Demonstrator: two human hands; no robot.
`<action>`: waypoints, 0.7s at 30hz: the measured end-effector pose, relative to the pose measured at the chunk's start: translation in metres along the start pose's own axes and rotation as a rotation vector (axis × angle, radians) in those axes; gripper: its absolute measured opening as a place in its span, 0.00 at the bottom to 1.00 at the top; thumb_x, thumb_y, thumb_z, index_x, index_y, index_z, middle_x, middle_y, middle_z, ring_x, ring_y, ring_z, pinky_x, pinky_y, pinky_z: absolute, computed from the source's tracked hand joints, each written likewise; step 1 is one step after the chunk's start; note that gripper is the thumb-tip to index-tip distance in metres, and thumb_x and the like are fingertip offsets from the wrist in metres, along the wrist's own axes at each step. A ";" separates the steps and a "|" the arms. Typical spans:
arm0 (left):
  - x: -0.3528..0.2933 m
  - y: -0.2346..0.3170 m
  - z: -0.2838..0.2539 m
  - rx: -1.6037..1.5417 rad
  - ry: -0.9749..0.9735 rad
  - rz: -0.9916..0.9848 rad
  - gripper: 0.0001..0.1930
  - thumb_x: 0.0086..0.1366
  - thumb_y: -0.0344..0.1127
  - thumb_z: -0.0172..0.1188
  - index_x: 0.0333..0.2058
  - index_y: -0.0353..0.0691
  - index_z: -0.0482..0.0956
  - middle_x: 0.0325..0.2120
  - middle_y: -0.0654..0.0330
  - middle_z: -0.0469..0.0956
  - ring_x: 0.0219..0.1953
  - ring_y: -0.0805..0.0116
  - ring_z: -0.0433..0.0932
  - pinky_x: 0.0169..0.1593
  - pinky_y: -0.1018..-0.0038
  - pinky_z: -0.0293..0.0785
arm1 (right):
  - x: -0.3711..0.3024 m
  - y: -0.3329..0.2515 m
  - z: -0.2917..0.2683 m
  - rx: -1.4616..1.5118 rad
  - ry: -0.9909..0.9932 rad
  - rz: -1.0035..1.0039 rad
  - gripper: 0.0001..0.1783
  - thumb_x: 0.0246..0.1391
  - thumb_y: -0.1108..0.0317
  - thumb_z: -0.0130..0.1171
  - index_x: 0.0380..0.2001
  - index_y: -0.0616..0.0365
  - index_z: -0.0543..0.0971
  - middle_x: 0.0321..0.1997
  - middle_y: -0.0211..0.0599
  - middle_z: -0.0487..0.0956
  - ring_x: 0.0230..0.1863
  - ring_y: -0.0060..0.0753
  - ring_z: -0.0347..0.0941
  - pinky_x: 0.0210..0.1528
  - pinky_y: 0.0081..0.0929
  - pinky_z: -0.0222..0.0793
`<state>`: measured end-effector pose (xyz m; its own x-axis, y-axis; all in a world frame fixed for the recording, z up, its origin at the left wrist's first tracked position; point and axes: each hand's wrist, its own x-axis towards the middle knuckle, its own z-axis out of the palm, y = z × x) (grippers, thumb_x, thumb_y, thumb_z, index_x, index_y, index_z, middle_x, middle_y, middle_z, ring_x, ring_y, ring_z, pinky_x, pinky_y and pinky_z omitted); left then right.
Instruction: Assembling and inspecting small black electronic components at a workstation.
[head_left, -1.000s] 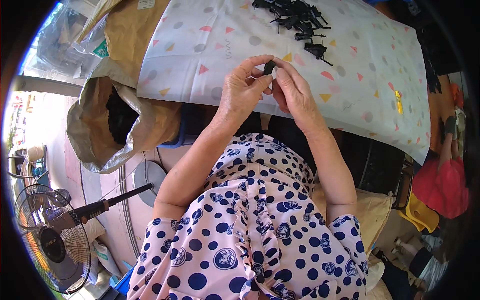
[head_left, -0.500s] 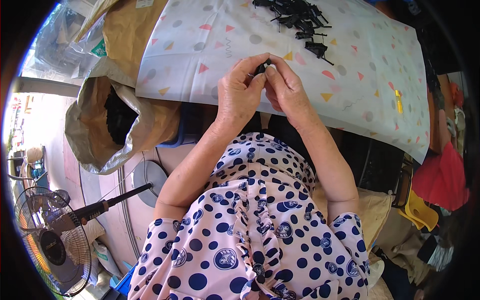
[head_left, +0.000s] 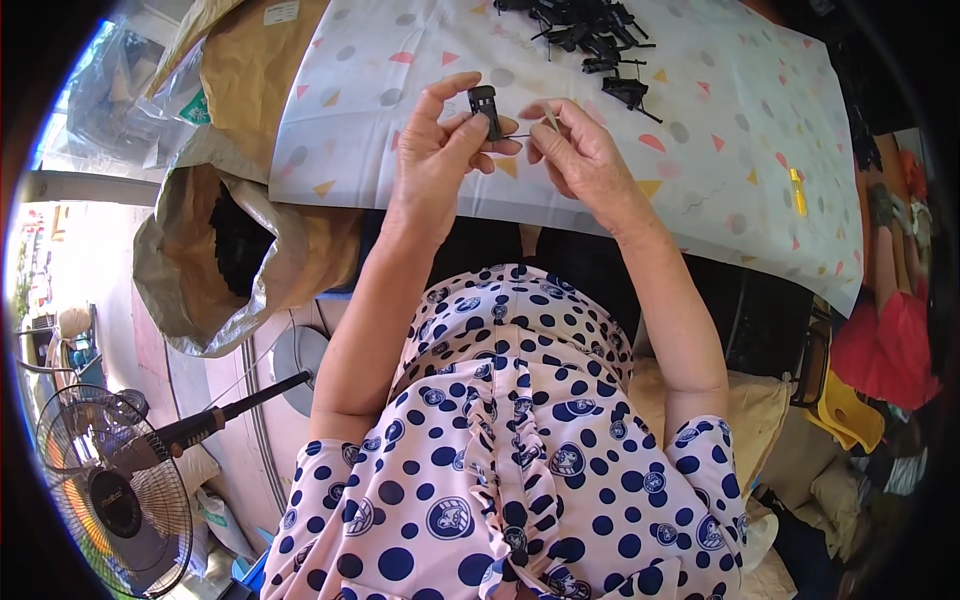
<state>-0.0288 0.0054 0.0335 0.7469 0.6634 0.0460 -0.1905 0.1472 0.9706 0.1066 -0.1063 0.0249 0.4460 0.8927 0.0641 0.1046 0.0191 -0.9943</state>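
Observation:
Above the near side of the patterned table cover (head_left: 370,150), my left hand (head_left: 440,140) holds a small black plastic part (head_left: 484,102) upright between thumb and fingers. A thin black stem sticks out from its lower end toward my other hand. My right hand (head_left: 580,155), just to the right and apart from the part, pinches a thin, pale, pointed piece (head_left: 551,119); its exact kind is too small to tell. Farther back lies a pile of similar black plastic parts (head_left: 590,35), with one part (head_left: 628,93) at its near edge.
A small yellow object (head_left: 798,192) lies on the right of the cover. At left stands an open sack (head_left: 165,265) with black pieces inside, below a brown paper bag (head_left: 265,60). A fan (head_left: 115,500) stands at lower left. Someone in red (head_left: 890,340) is at far right.
My hands have moved apart. The left has gone left with the black part, now lifted into plain view; the right has shifted slightly right, showing the pale pointed piece.

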 end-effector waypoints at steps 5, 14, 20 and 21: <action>-0.003 0.000 -0.002 -0.309 -0.084 -0.099 0.18 0.67 0.27 0.50 0.56 0.38 0.66 0.36 0.54 0.78 0.33 0.68 0.81 0.34 0.80 0.73 | -0.002 -0.001 -0.005 0.372 -0.064 -0.009 0.09 0.60 0.62 0.55 0.39 0.55 0.75 0.23 0.24 0.73 0.13 0.10 0.56 0.14 0.10 0.49; -0.008 0.006 0.009 -0.111 -0.243 -0.165 0.19 0.66 0.26 0.51 0.55 0.38 0.68 0.33 0.60 0.78 0.30 0.72 0.79 0.32 0.82 0.73 | 0.006 0.007 -0.014 0.517 -0.213 0.138 0.12 0.55 0.58 0.61 0.32 0.56 0.75 0.19 0.21 0.70 0.13 0.08 0.54 0.13 0.11 0.44; -0.011 0.009 0.012 0.367 -0.294 -0.128 0.21 0.63 0.25 0.52 0.55 0.38 0.67 0.33 0.59 0.78 0.27 0.74 0.78 0.29 0.81 0.71 | 0.001 0.011 -0.013 0.356 -0.203 0.193 0.10 0.56 0.62 0.61 0.30 0.56 0.75 0.19 0.20 0.69 0.16 0.08 0.55 0.15 0.12 0.47; -0.012 0.008 0.013 0.365 -0.290 -0.127 0.21 0.63 0.25 0.52 0.55 0.38 0.67 0.33 0.59 0.78 0.27 0.74 0.78 0.29 0.81 0.71 | 0.001 0.010 -0.010 0.354 -0.206 0.194 0.10 0.56 0.62 0.61 0.30 0.56 0.75 0.19 0.20 0.69 0.16 0.08 0.55 0.15 0.12 0.47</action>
<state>-0.0309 -0.0105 0.0441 0.9065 0.4173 -0.0645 0.1109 -0.0880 0.9899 0.1167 -0.1098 0.0158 0.2371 0.9654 -0.1089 -0.2897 -0.0368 -0.9564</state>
